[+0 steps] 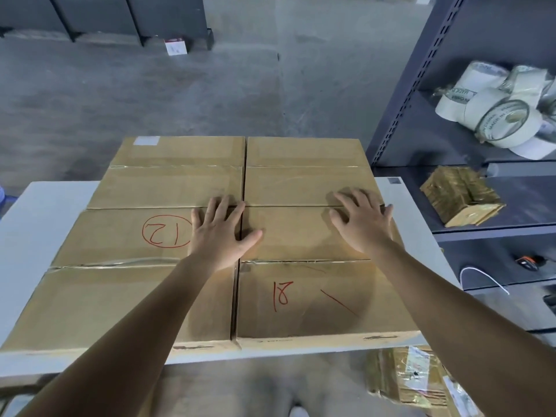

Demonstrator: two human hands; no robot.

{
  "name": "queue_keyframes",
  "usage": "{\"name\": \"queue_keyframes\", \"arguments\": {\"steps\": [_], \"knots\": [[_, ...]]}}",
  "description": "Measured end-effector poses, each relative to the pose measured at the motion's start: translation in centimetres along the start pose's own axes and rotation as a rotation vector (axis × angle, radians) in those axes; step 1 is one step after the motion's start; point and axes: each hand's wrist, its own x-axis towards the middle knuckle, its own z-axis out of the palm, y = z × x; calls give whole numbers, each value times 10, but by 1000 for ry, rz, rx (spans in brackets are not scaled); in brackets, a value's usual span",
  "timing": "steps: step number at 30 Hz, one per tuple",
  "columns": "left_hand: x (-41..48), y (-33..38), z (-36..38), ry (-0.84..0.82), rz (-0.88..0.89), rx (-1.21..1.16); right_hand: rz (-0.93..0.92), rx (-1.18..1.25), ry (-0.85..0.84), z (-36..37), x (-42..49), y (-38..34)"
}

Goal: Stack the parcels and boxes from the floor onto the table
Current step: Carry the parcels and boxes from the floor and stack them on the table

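Squaring the layer on the table [45,206]: my left hand [219,236] flat by box 21 [120,236], right hand [362,225] on box 18 [301,296], fingers [221,206] spread; next I'd probably bend for the floor parcel [403,377], near right.

"21" box [120,296], "18" box [319,314]

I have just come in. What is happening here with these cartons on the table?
A person stands at a white table where four cardboard boxes sit in a two-by-two block. The left hand lies flat across the gap between the box with the circled red number and the box marked 18. The right hand rests flat on the box marked 18. Neither hand grips anything. One taped parcel lies on the floor beside the table.
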Motion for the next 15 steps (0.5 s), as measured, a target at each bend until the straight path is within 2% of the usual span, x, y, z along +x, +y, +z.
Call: {"name": "queue_keyframes", "arguments": {"steps": [3, 6, 11, 15], "knots": [[1, 0, -1, 14, 9, 5, 33, 3, 50, 3, -2, -4], [1, 4, -10, -33, -1, 3, 54, -24, 30, -6, -3, -16], [-44, 24, -28, -1, -17, -107, 48, -210, -6, -18, -31, -53], [-103, 8, -42, 114, -29, -156, -37, -77, 36, -14, -81, -79]]}}
